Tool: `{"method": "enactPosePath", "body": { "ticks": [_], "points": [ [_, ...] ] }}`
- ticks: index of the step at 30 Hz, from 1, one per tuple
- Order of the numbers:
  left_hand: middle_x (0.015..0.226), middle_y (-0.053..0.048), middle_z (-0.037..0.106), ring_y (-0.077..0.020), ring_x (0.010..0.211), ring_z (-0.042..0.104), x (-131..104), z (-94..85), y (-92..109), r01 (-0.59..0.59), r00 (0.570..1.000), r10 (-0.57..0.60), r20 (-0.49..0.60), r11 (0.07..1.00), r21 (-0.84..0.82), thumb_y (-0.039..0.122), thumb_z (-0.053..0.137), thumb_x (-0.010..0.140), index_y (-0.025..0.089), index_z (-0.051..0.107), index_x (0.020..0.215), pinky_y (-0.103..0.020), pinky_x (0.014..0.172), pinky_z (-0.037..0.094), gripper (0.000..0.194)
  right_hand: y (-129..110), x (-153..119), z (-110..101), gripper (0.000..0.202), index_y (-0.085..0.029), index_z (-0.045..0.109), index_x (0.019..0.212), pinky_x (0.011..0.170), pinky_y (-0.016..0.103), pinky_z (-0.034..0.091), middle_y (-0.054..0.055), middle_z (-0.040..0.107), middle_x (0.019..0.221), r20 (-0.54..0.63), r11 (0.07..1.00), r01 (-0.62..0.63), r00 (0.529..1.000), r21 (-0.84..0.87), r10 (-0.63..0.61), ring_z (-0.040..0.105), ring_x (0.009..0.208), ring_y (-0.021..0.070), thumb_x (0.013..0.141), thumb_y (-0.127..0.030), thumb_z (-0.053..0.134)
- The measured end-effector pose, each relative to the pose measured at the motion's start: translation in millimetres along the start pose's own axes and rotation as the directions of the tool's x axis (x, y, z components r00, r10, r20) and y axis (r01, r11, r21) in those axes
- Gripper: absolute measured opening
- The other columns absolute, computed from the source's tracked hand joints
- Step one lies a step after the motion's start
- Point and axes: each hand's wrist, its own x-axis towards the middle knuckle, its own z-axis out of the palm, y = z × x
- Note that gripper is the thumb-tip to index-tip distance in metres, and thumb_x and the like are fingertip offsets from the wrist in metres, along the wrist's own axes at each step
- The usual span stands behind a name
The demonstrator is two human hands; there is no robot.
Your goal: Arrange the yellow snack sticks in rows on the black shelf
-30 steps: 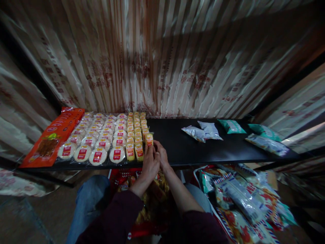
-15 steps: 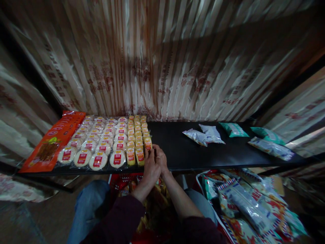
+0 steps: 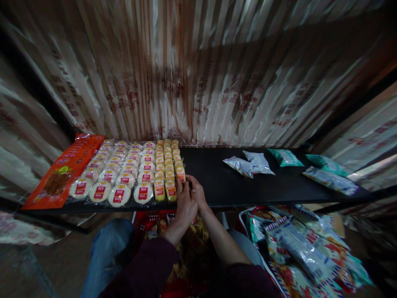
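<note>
My left hand point(image 3: 186, 205) and my right hand point(image 3: 197, 193) meet at the shelf's front edge, fingers bent and pressed together. Whatever lies between them is hidden. Just beyond the fingertips is a yellow wrapped snack cake point(image 3: 180, 173), the nearest one showing in the rightmost of three yellow rows. To its left, the other two rows end in front with a snack cake point(image 3: 170, 190) and another snack cake point(image 3: 159, 190). Further left are several rows of round white packaged biscuits point(image 3: 143, 193) with red labels.
On the black shelf point(image 3: 207, 178), an orange bag point(image 3: 58, 178) lies far left; silver bags point(image 3: 258, 163) and green bags point(image 3: 284, 157) lie right. Beneath are a red basket point(image 3: 138, 221) of yellow packs between my knees and a basket point(image 3: 243, 213) of snack bags. A printed sheet point(image 3: 186, 82) hangs behind.
Both hands stay at the front of the rightmost yellow row, with only a slight shift of the fingers. The view has moved a little; the packs keep their places.
</note>
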Motion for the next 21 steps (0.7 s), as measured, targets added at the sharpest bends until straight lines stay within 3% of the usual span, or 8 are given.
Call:
{"method": "enactPosePath", "body": {
  "ticks": [4, 9, 15, 21],
  "points": [
    [0.156, -0.019, 0.014, -0.0249, 0.145, 0.010, -3.1, -4.5, 15.0, 0.085, 0.996, -0.086, 0.017, 0.994, 0.068, 0.025, 0.036, 0.085, 0.001, 0.043, 0.135, -0.038, 0.118, 0.013, 0.055, 7.1, 0.5, -1.3, 0.041, -0.019, 0.062, 0.110, 0.093, 0.039, 0.048, 0.008, 0.066, 0.108, -0.016, 1.000, -0.003, 1.000, 0.007, 0.003, 0.061, 0.101, 0.0226, 0.071, -0.022, 0.049],
    [0.156, -0.018, 0.015, -0.0240, 0.145, 0.009, -6.0, -7.0, 25.8, 0.097, 0.994, -0.102, 0.044, 0.991, 0.095, 0.022, 0.035, 0.086, 0.002, 0.042, 0.136, -0.038, 0.118, 0.012, 0.055, 16.5, 8.8, 3.4, 0.049, -0.016, 0.057, 0.123, 0.102, 0.043, 0.042, 0.012, 0.060, 0.125, -0.072, 0.998, -0.055, 0.996, -0.014, 0.053, 0.056, 0.115, 0.0244, 0.077, -0.026, 0.045],
    [0.153, -0.014, 0.028, -0.0219, 0.144, 0.015, -5.4, -4.2, 17.4, 0.049, 0.999, -0.049, 0.021, 0.998, 0.031, 0.023, 0.035, 0.086, 0.006, 0.039, 0.139, -0.037, 0.119, 0.009, 0.056, 11.3, 13.2, 6.2, 0.052, -0.023, 0.055, 0.128, 0.103, 0.040, 0.042, 0.006, 0.063, 0.124, 0.037, 0.999, -0.014, 0.999, 0.048, 0.013, 0.058, 0.114, 0.0227, 0.077, -0.028, 0.050],
    [0.155, -0.013, 0.023, -0.0229, 0.145, 0.009, -3.5, 2.5, 5.3, 0.028, 0.999, -0.028, -0.022, 0.999, 0.033, 0.028, 0.037, 0.087, 0.009, 0.037, 0.141, -0.039, 0.119, 0.008, 0.057, 9.4, 11.8, 4.6, 0.049, -0.025, 0.055, 0.128, 0.100, 0.038, 0.046, 0.004, 0.065, 0.121, 0.036, 0.992, -0.026, 0.999, 0.124, 0.022, 0.058, 0.115, 0.0227, 0.081, -0.035, 0.052]
  ]
}}
